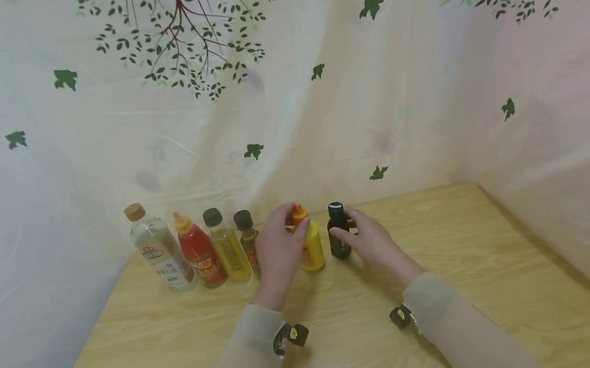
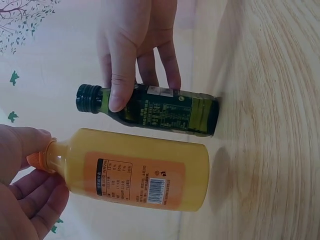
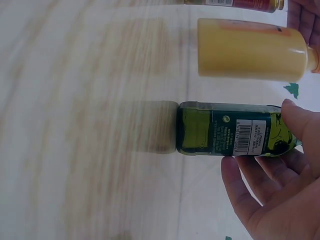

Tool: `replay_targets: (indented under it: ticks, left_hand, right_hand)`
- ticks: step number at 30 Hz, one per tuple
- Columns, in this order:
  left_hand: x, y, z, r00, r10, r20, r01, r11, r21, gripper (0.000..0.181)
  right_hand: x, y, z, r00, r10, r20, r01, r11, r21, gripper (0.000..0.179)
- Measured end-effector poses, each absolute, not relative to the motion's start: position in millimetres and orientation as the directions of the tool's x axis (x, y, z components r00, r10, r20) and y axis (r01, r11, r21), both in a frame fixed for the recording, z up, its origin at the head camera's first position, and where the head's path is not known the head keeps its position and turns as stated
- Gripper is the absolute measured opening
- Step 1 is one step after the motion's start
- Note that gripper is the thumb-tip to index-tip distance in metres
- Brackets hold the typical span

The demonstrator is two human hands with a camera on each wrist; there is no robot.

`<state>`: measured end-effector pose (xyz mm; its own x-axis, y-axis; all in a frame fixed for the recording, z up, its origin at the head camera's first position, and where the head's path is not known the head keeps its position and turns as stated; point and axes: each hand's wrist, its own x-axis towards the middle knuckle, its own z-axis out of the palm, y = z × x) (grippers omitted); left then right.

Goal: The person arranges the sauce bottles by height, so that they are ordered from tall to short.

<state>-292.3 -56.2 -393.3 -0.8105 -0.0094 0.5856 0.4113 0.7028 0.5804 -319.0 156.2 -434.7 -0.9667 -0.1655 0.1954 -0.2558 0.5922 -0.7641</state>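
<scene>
My left hand (image 1: 276,243) pinches a yellow squeeze bottle (image 2: 142,170) by its neck and orange cap (image 1: 299,211). The bottle is upright; in the right wrist view a narrow gap shows between its base and its reflection on the table. To its right stands a small dark green glass bottle (image 3: 225,131) with a dark screw cap (image 2: 89,98). My right hand (image 1: 372,239) holds that bottle from the right, thumb on the near side and fingers behind. Its base meets its reflection on the tabletop.
In a row to the left stand a large clear bottle with a brown cap (image 1: 163,251), a red sauce bottle (image 1: 202,255), a yellow oil bottle (image 1: 229,248) and a small dark-capped bottle (image 1: 246,234), partly behind my left hand. A leaf-printed curtain (image 1: 308,114) borders the wooden table (image 1: 459,324).
</scene>
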Motion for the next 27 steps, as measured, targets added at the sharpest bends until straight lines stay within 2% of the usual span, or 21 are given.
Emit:
replay_targets:
  ticks: [6,16,27]
  left_hand:
    - [-286.6,-66.8,-392.2,-0.799,-0.014,0.601,0.418,0.706,0.572,0.030]
    - [-282.2,-72.4,-399.0,-0.833,-0.049,0.551,0.335,0.747,0.574,0.032]
    - [-279.4,-72.9,-400.0,-0.805,-0.077,0.588,0.321,0.778,0.541,0.031]
  right_hand:
    - [-318.7,156.0,-434.4,-0.972,-0.157,0.176,-0.235,0.591,-0.771,0.062]
    - [-317.6,155.0,-433.6,-0.976,-0.153,0.156,-0.217,0.598,-0.772,0.061]
    - [-319.5,155.8,-435.3,-0.974,-0.157,0.163,-0.225,0.602,-0.766,0.062]
